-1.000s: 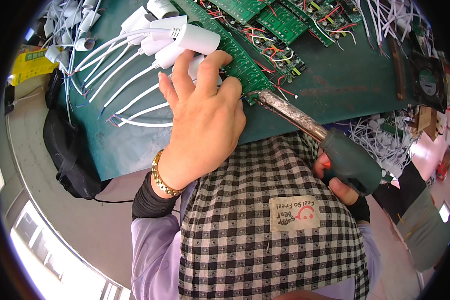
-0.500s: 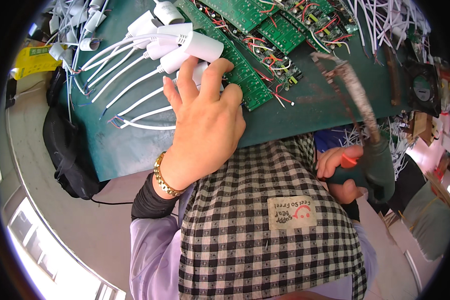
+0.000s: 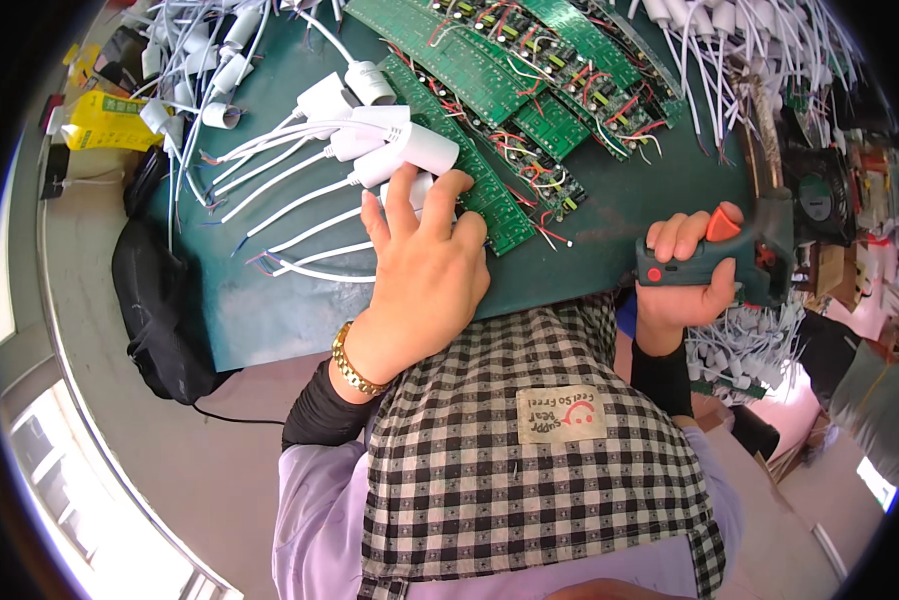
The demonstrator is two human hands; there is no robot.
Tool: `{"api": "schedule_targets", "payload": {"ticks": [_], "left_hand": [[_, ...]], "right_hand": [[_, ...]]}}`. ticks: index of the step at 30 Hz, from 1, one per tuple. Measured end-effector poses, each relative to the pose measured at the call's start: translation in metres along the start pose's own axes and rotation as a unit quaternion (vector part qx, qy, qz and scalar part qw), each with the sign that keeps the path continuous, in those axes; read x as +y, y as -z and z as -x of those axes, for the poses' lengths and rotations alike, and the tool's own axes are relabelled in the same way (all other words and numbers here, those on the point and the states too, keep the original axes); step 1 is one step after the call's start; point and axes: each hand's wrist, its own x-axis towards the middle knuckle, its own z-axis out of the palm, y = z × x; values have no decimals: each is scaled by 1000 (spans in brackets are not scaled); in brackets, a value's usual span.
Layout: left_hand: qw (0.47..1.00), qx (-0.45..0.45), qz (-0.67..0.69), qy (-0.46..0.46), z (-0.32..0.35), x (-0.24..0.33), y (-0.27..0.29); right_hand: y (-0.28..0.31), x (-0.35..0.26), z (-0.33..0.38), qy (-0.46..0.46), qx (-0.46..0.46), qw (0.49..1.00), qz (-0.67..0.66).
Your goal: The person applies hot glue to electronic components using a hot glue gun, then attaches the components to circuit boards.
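Note:
My left hand [image 3: 425, 265], palm down, has its bent fingers around a white lamp holder [image 3: 417, 190] in a row of white cabled holders on the green table. Several holders lie beside it, one [image 3: 432, 150] resting on top just beyond my fingertips; their cables [image 3: 300, 205] run left to stripped coloured wire ends. My right hand [image 3: 685, 270] grips a soldering gun [image 3: 770, 265] by its dark green handle, beyond the table's front edge. The gun has an orange trigger, and its front end points away from me at the right.
Green circuit boards [image 3: 470, 75] with red and white wires overlap at the back middle. More white cabled holders are heaped at back left [image 3: 225, 75] and back right [image 3: 740, 20]. A black fan [image 3: 820, 195] stands at right, a yellow packet [image 3: 115, 122] and black bag [image 3: 160, 310] at left.
My right hand has raised the soldering gun and turned its front end away from the boards, toward the far right. My left hand keeps its place on the lamp holders while the view has shifted.

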Motion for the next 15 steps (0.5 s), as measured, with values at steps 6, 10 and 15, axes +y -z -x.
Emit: {"api": "schedule_targets", "payload": {"ticks": [6, 10, 15], "left_hand": [[1000, 25, 11, -11, 0, -1, -1], [1000, 13, 4, -11, 4, -4, -2], [1000, -14, 8, -21, 9, -8, 19]], "right_hand": [[-1, -3, 5, -2, 59, 998, -33], [1, -1, 6, -8, 51, 997, -52], [-1, 0, 7, -10, 47, 997, -54]]}}
